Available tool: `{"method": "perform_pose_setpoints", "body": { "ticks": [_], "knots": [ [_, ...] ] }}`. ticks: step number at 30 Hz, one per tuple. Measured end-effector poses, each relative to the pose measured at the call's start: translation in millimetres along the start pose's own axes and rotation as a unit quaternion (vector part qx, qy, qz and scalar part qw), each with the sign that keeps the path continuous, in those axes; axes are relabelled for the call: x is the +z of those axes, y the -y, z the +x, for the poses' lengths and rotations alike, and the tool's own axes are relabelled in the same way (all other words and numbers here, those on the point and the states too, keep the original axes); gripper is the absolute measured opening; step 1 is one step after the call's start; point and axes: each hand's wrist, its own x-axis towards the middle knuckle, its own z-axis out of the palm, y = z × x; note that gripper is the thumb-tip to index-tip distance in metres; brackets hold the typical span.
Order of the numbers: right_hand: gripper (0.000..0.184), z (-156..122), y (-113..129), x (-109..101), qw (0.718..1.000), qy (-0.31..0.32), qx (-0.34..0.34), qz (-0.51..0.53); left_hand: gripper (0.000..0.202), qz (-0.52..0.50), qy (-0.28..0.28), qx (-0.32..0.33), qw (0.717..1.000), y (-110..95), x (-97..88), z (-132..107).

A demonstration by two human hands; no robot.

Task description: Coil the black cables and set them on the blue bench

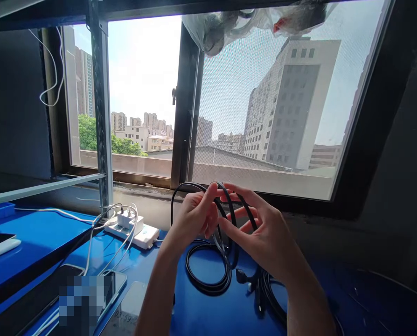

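Note:
Loops of black cable [233,219] hang between my two hands above the blue tabletop. My left hand [196,214] is closed on the cable, its thumb and fingers pinching near the top of the loops. On the other side my right hand [264,226] curls around the loops, thumb and fingers apart from each other with strands passing between them. Below them lies a coiled black cable [208,293] on the table. Another bundle of black cable [273,301], with dark plugs beside it, is partly hidden behind my right forearm.
A white power strip [147,237] with chargers and white cords stands by the wall. Phones [115,289] lie at the lower left, one area blurred out. A metal rack post [103,116] rises before the window. Plastic bags [215,32] hang overhead.

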Motion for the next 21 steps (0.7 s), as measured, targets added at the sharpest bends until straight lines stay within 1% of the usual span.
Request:
{"method": "perform_pose_setpoints", "body": {
  "ticks": [2,3,6,8,11,13,15,17,18,21],
  "knots": [
    [0.042,0,0,3,1.000,0.014,0.002,-0.015,0.069,0.028,-0.001,0.011,1.000,4,-1.5,3],
    [0.039,0,-1,5,1.000,0.013,0.004,-0.026,0.068,0.043,-0.016,0.018,0.999,6,-2.9,4],
    [0.032,2,-7,9,0.998,-0.011,0.021,-0.055,0.060,0.080,-0.090,0.042,0.992,9,-9.3,5],
    [0.027,4,-10,8,0.997,-0.045,0.029,-0.056,0.050,0.092,-0.132,0.056,0.985,7,-14.7,3],
    [0.026,6,-14,4,0.991,-0.121,0.018,-0.049,0.034,0.092,-0.196,0.086,0.973,2,-22.4,-2],
    [0.024,6,-13,-1,0.984,-0.171,0.005,-0.050,0.031,0.097,-0.243,0.116,0.958,1,-26.0,-4],
    [0.022,4,-11,-5,0.977,-0.210,-0.005,-0.043,0.036,0.119,-0.282,0.141,0.942,2,-27.5,-4],
    [0.018,2,-7,-7,0.970,-0.243,-0.018,-0.025,0.044,0.139,-0.288,0.137,0.937,6,-26.2,-1],
    [0.017,1,-5,-8,0.966,-0.258,-0.025,-0.012,0.047,0.140,-0.273,0.122,0.944,9,-24.4,1],
    [0.012,-2,-2,-11,0.956,-0.286,-0.045,0.037,0.054,0.096,-0.188,0.060,0.976,19,-15.1,7]
  ]
}}
